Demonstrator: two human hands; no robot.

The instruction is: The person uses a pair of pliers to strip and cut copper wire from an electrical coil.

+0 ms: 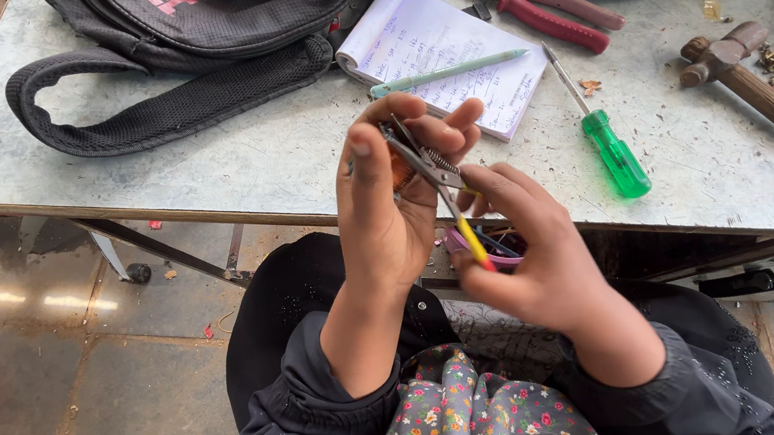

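Your left hand (385, 203) was raised in front of you, just over the edge of the pale grey worktable (283, 161), with its fingers closed around a small orange part (401, 171) so that it stayed steady and faced you. Your right hand (532, 250) gripped the yellow handles of the small metal pliers (442, 187), and the thin jaws pointed up into the left hand, where they met the orange part; I could not tell how firmly they bit. It seemed you held both close to your chest to see the fine work well. Just under your hands a small pink round container (483, 250) was partly hidden, perhaps kept there for small pieces. On the table lay a green-handled screwdriver (607, 144), a pale green pen (448, 72) on an open white notebook (446, 55), red-handled pliers (538, 11), a wooden-handled hammer (761, 87) and a black backpack (191, 36), all within easy reach.
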